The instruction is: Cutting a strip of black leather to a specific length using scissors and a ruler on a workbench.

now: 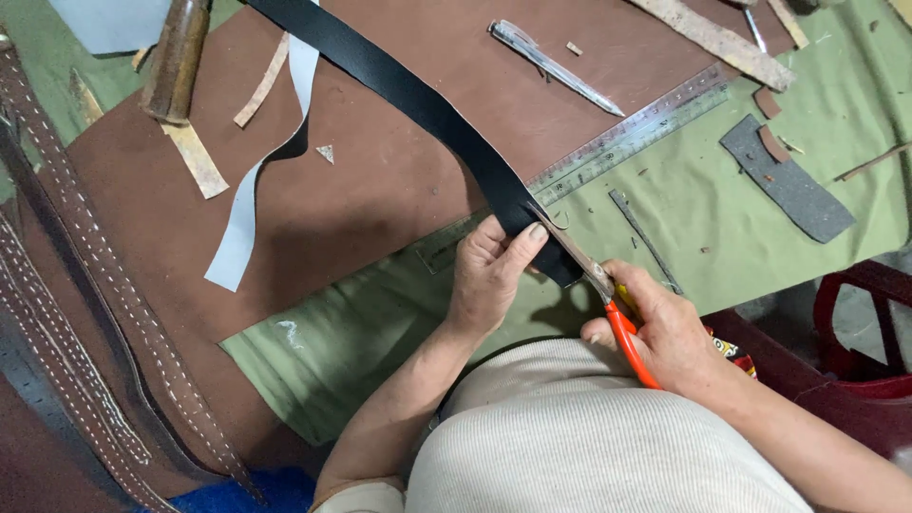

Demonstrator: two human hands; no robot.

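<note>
**A:** From the head camera, where does the black leather strap (418, 104) lie?

**B:** It runs on a long diagonal, from the upper left of the brown leather sheet (380, 190) down toward the person. Its near end sits right between the hands, over the edge of the green cloth (722, 209).

**A:** And the hands?

**B:** The left hand (489, 275) pinches the strap's near end, thumb on top. The right hand (670, 332) is closed around the orange handles of the scissors (594, 285), whose blades meet the strap's end edge from the right.

**A:** Which hand is nearer?

**B:** The left; it touches the strap. The right reaches it only through the blades, which cross the strap's long axis. A steel ruler (636, 133) lies just beyond.
</note>
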